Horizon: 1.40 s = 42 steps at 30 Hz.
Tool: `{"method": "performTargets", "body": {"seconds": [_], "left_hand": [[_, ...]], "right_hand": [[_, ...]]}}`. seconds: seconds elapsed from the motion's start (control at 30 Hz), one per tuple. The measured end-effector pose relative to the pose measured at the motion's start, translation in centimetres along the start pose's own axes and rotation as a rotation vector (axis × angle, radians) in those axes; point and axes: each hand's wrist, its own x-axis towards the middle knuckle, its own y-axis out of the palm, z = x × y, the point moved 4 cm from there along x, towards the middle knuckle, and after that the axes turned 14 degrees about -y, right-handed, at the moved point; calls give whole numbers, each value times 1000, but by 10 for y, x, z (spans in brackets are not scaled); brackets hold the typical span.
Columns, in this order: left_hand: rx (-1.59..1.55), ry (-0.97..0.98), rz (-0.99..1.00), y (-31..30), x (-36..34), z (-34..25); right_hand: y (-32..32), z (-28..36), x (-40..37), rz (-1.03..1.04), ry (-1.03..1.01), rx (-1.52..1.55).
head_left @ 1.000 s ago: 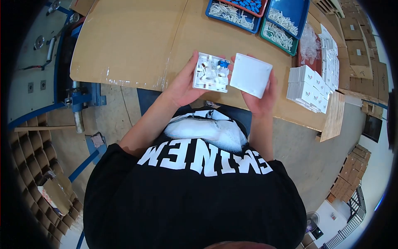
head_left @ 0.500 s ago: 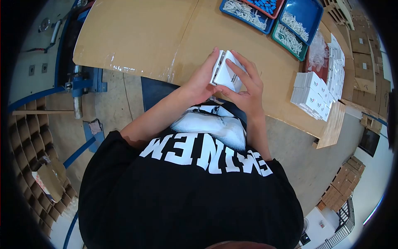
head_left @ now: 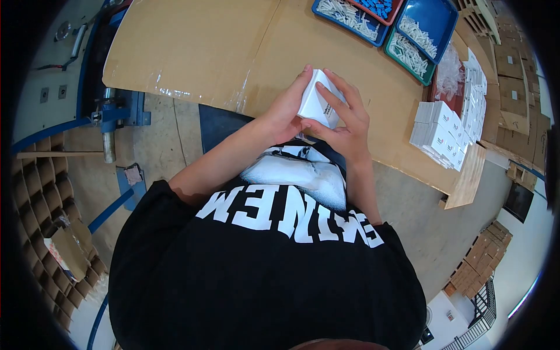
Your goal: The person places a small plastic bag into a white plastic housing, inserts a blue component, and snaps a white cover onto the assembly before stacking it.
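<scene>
A small white box (head_left: 321, 108) with dark print on its face is held between my two hands, over the near edge of the cardboard-covered table. My left hand (head_left: 287, 111) grips its left side, the thumb or a finger reaching along to the top corner. From the right, my right hand (head_left: 347, 119) closes round it, with fingers across the printed face and the thumb at the lower edge. The side of the box toward my left hand looks closed. Its underside and contents are hidden.
Stacked white boxes (head_left: 440, 133) stand at the table's right edge. Beyond them sit a blue tray (head_left: 448, 17) and a green tray (head_left: 429, 77) with white pieces, a red tray (head_left: 394, 16) with blue pieces, and clear plastic bags (head_left: 449, 73). A blue-framed machine (head_left: 108, 114) is at the left.
The white box's left side, which showed an open gap half a second ago, is now closed. Both hands stay in nearly the same place around it.
</scene>
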Motion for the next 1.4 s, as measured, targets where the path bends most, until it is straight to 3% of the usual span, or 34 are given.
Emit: {"method": "performTargets", "body": {"seconds": [0.6, 0.7, 0.77, 0.83, 0.87, 0.93, 1.0, 1.13, 1.2, 1.27, 1.4], "left_hand": [[65, 47, -68, -2, -5, 9], [60, 108, -3, 3, -7, 3], [215, 196, -5, 5, -7, -5], [132, 314, 19, 13, -12, -13], [38, 428, 40, 17, -17, -17], [52, 419, 41, 2, -11, -13], [362, 521, -44, -4, -8, -17], [526, 706, 52, 5, -29, -43], [576, 710, 58, 10, -39, -47], [657, 484, 112, 9, -38, -41], [635, 535, 88, 5, -40, -40]], "right_hand": [[7, 0, -9, 36, 66, 123], [6, -4, -9, 55, 81, 91], [10, -1, -7, 51, 91, 48], [19, -4, -11, -588, 530, 543], [17, -9, -18, -595, 522, 541], [26, -25, -35, -744, 779, 1146], [16, -26, -30, -850, 774, 1125], [-7, -29, -27, -746, 703, 1006], [-10, -16, -19, -400, 630, 799], [-7, -7, -9, -389, 601, 830], [-6, -5, -4, -376, 568, 781]]}}
